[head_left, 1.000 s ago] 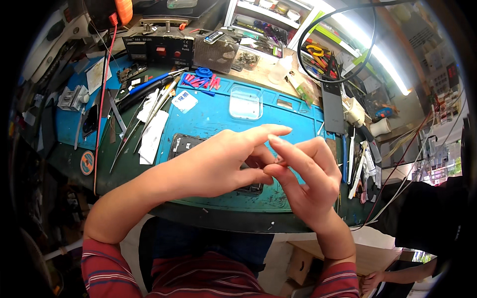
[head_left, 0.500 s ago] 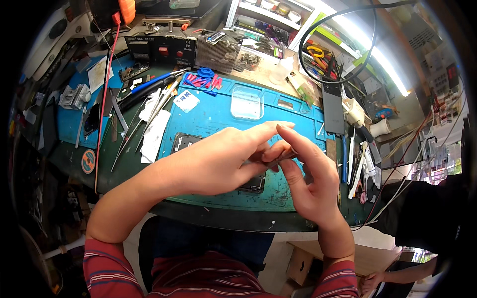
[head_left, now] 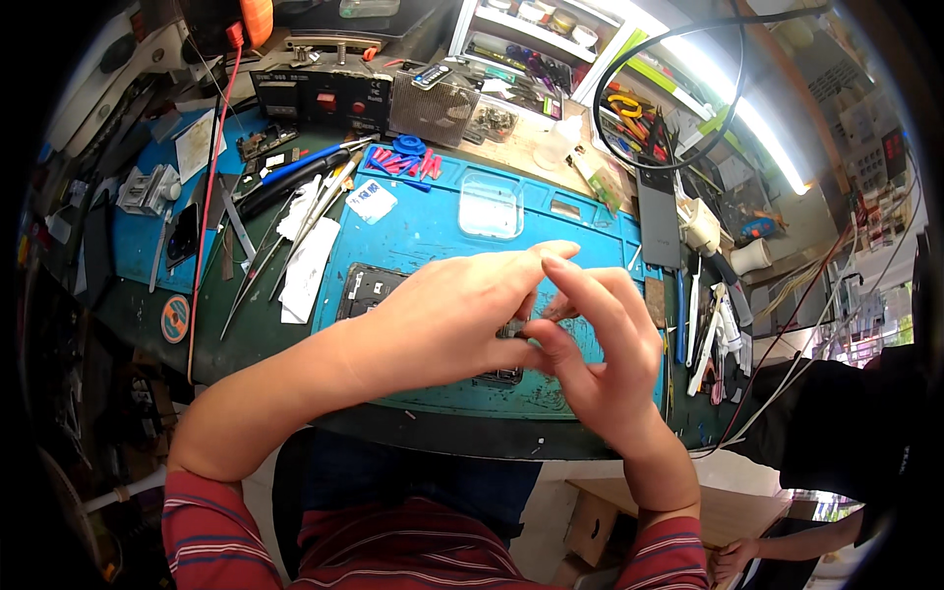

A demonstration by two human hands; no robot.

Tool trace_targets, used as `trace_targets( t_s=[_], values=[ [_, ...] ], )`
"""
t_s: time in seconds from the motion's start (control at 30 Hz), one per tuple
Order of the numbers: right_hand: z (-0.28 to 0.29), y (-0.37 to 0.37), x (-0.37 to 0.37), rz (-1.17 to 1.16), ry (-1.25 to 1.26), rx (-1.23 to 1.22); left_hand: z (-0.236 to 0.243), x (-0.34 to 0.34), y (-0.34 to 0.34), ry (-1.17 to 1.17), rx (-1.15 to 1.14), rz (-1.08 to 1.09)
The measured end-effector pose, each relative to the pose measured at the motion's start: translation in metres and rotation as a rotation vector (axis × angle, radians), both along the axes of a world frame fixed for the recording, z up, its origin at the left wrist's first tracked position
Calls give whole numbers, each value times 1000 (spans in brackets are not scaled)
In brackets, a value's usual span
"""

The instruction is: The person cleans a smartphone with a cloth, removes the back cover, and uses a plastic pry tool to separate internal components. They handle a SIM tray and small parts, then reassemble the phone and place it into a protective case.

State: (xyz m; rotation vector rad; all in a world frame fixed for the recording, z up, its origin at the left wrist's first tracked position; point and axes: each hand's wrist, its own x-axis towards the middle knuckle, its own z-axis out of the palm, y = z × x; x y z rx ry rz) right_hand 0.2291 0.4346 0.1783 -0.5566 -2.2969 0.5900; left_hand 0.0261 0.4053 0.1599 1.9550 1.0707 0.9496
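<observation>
Above the blue work mat [head_left: 403, 236] my two hands meet, fingertips close together. My left hand [head_left: 457, 310] reaches in from the left, back of the hand up, its fingers bent toward the right hand. My right hand [head_left: 615, 364] is curled, thumb and fingers pinched near the left fingertips. A small dark piece shows between the fingers, too covered to name. Under my left hand lies an opened phone [head_left: 372, 287] with its dark inside showing; the hand hides most of it.
Beyond the hands sits a clear plastic box [head_left: 491, 206]. Red and blue small pieces [head_left: 405, 162] lie at the mat's far edge. Tweezers and pens [head_left: 310, 211] crowd the left; a dark phone [head_left: 659, 218] and tools stand right. A person's arm [head_left: 801, 544] shows at lower right.
My right hand has shifted slightly left, and its thumb has moved in against the left fingertips. The left fingers have drawn in a little.
</observation>
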Motion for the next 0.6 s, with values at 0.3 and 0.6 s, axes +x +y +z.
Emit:
trace_targets(
  t_s=[0.3,0.6],
  values=[
    [4,2,-2,6,35,-2,6,-1,2,110,-38,16],
    [1,1,1,-38,-40,97,6,-4,3,53,-69,-61]
  ],
)
